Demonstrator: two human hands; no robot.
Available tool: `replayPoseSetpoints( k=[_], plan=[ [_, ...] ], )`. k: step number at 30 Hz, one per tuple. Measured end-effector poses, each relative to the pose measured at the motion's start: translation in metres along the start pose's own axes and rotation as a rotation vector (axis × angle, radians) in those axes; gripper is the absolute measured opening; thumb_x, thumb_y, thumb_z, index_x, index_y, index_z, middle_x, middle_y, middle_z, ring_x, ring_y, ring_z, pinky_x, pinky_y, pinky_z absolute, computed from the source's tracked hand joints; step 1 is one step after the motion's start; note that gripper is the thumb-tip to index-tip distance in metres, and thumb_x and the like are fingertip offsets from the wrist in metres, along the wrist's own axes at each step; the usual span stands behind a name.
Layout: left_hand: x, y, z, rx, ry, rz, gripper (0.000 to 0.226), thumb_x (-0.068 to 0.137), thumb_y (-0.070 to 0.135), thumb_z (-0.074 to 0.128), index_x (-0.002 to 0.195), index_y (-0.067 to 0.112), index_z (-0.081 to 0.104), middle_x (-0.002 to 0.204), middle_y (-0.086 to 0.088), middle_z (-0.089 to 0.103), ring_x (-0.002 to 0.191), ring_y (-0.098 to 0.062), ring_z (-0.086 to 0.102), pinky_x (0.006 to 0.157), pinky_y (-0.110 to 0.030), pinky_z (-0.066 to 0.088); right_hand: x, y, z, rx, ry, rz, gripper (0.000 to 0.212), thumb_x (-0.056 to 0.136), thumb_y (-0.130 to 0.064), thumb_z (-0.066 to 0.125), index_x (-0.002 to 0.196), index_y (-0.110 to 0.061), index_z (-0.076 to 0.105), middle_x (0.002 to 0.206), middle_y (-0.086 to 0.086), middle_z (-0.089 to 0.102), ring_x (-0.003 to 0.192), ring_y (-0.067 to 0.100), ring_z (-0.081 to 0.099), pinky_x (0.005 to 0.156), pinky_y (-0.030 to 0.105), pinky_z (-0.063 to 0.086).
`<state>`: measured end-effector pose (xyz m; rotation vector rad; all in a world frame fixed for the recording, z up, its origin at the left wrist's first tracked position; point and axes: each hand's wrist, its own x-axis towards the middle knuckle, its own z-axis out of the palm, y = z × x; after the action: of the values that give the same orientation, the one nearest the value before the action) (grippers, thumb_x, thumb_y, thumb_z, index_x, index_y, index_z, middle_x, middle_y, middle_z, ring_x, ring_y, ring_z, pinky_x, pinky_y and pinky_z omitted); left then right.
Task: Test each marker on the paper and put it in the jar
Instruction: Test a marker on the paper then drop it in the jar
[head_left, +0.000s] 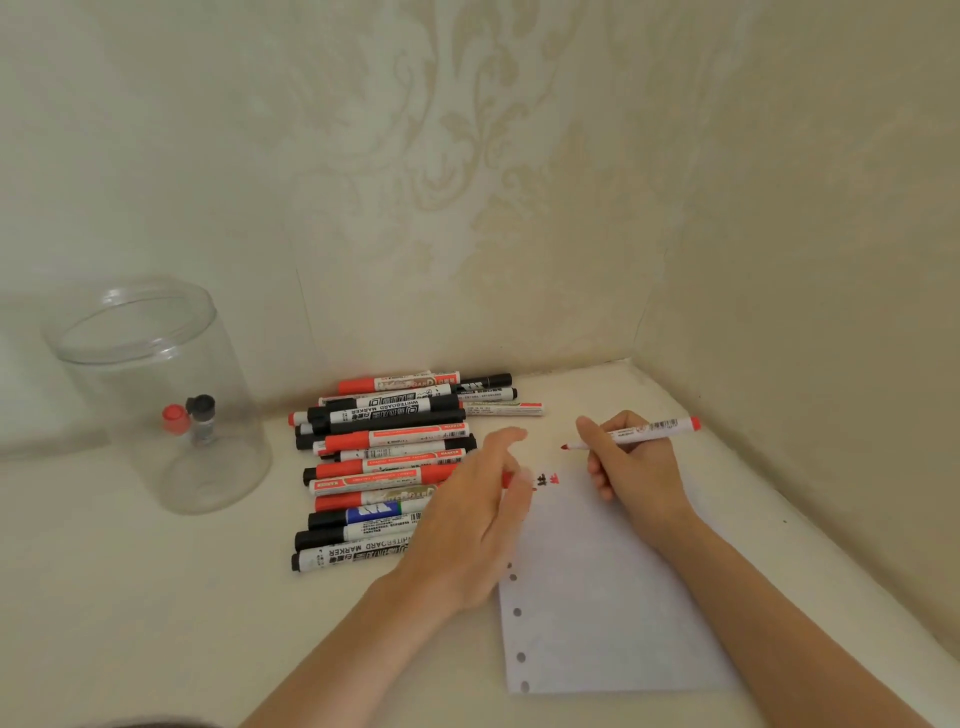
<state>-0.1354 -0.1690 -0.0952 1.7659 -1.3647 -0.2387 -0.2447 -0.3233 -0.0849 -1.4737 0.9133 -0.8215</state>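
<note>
Here the right hand (631, 462) grips an uncapped red marker (636, 432), its tip held just above the top edge of the paper (602, 597), near small red and black scribbles (545, 480). The left hand (483, 525) pinches what looks like the red cap (506, 479), mostly hidden by its fingers. A pile of markers (387, 457) lies left of the paper; the clear jar (156, 389) farther left holds two markers. The cream counter (156, 597) meets patterned wallpaper (467, 182) in a corner.

Two bare forearms were seen beside the paper (597, 597); no sleeves, rings or watch were worn. The left hand (467, 525) and right hand (634, 462) were ungloved, nails trimmed short.
</note>
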Motion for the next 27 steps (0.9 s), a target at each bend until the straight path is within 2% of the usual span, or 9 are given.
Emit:
replayPoseSetpoints(
  k=[3,7,9,11,13,14,16,18,27],
  plan=[
    [0.005,-0.005,-0.017,-0.101,-0.028,-0.146,0.026,0.105,0.030,0.027,0.125,0.031,0.044,0.101,0.008,0.054,0.101,-0.006,0.050,0.087,-0.020,0.040,-0.001,-0.011,-0.001,0.024,-0.030,0.046,0.026,0.092,-0.021,0.070,0.078,-0.010,0.051,0.055,0.006,0.057,0.042,0.012,0.047,0.039,0.022,0.037],
    [0.004,0.001,-0.046,-0.178,-0.086,-0.253,0.027,0.105,0.020,0.032,0.128,0.021,0.047,0.098,0.005,0.060,0.085,-0.008,0.056,0.068,-0.012,0.046,-0.018,-0.031,0.003,0.082,-0.100,0.073,0.026,0.092,-0.022,0.070,0.079,-0.011,0.051,0.060,0.009,0.056,0.046,0.014,0.047,0.041,0.023,0.039],
    [-0.002,0.007,-0.060,-0.265,-0.098,-0.284,0.026,0.105,0.018,0.037,0.128,0.023,0.046,0.097,0.004,0.066,0.083,-0.010,0.060,0.067,-0.013,0.047,-0.035,-0.039,0.011,0.144,-0.169,0.145,0.029,0.095,-0.031,0.065,0.077,-0.013,0.053,0.062,0.009,0.057,0.048,0.015,0.049,0.043,0.024,0.040],
    [-0.010,0.010,-0.070,-0.355,-0.108,-0.278,0.025,0.103,0.017,0.043,0.125,0.029,0.046,0.097,0.007,0.072,0.073,-0.004,0.060,0.068,-0.022,0.047,-0.053,-0.043,0.018,0.231,-0.226,0.221,0.034,0.099,-0.038,0.056,0.077,-0.012,0.057,0.060,0.010,0.056,0.047,0.017,0.048,0.043,0.025,0.037],
    [-0.017,0.012,-0.077,-0.403,-0.131,-0.278,0.024,0.101,0.018,0.049,0.121,0.030,0.045,0.100,0.013,0.074,0.077,0.001,0.062,0.072,-0.019,0.049,-0.068,-0.047,0.024,0.309,-0.257,0.253,0.035,0.101,-0.032,0.049,0.075,-0.010,0.056,0.055,0.009,0.052,0.045,0.017,0.043,0.042,0.025,0.030],
    [-0.020,0.014,-0.080,-0.403,-0.145,-0.278,0.022,0.100,0.020,0.051,0.120,0.028,0.045,0.101,0.014,0.074,0.081,-0.003,0.064,0.072,-0.019,0.050,-0.073,-0.049,0.026,0.342,-0.259,0.252,0.032,0.100,-0.026,0.047,0.074,-0.009,0.054,0.054,0.009,0.050,0.045,0.016,0.040,0.041,0.024,0.028],
    [-0.025,0.015,-0.084,-0.427,-0.159,-0.265,0.016,0.098,0.017,0.055,0.112,0.016,0.047,0.100,0.007,0.075,0.066,-0.013,0.056,0.062,-0.021,0.045,-0.082,-0.052,0.031,0.387,-0.243,0.242,0.027,0.097,-0.018,0.047,0.071,-0.009,0.049,0.053,0.009,0.048,0.045,0.016,0.038,0.040,0.024,0.026],
    [-0.031,0.016,-0.088,-0.451,-0.139,-0.248,0.012,0.096,0.014,0.058,0.103,0.008,0.050,0.095,0.000,0.076,0.055,-0.009,0.047,0.055,-0.021,0.040,-0.088,-0.054,0.036,0.406,-0.211,0.232,0.028,0.096,-0.016,0.048,0.070,-0.011,0.045,0.052,0.008,0.047,0.043,0.015,0.036,0.039,0.024,0.024],
    [-0.045,0.021,-0.095,-0.471,0.016,-0.121,0.009,0.089,0.015,0.069,0.097,0.015,0.066,0.081,0.004,0.072,0.067,-0.004,0.063,0.058,-0.012,0.042,-0.111,-0.060,0.047,0.383,-0.162,0.139,0.030,0.099,-0.011,0.051,0.070,-0.013,0.041,0.051,0.002,0.039,0.043,0.012,0.026,0.039,0.022,0.019]
  ],
)
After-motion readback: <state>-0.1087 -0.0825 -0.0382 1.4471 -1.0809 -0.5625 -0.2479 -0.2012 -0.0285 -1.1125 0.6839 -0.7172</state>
